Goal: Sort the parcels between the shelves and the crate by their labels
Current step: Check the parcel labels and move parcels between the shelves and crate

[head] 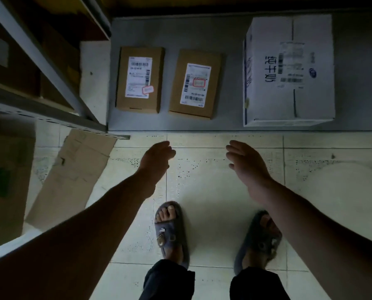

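Note:
Two flat brown parcels lie side by side on a low grey shelf board [228, 35]: the left parcel [120, 83] and the right parcel [178, 87], each with a white barcode label facing up. A larger white carton [267, 68] with printed characters stands to their right. My left hand [157, 156] hovers over the tiled floor just short of the shelf edge, fingers loosely curled and holding nothing. My right hand [245, 161] hovers beside it with straight fingers, also holding nothing. Neither hand touches a parcel.
A metal shelving unit [46, 61] with dim brown boxes fills the left. A flattened cardboard sheet [72, 174] leans on the floor by its foot, next to a brown box [5, 182]. My feet in grey slippers [170, 232] stand on pale tiles.

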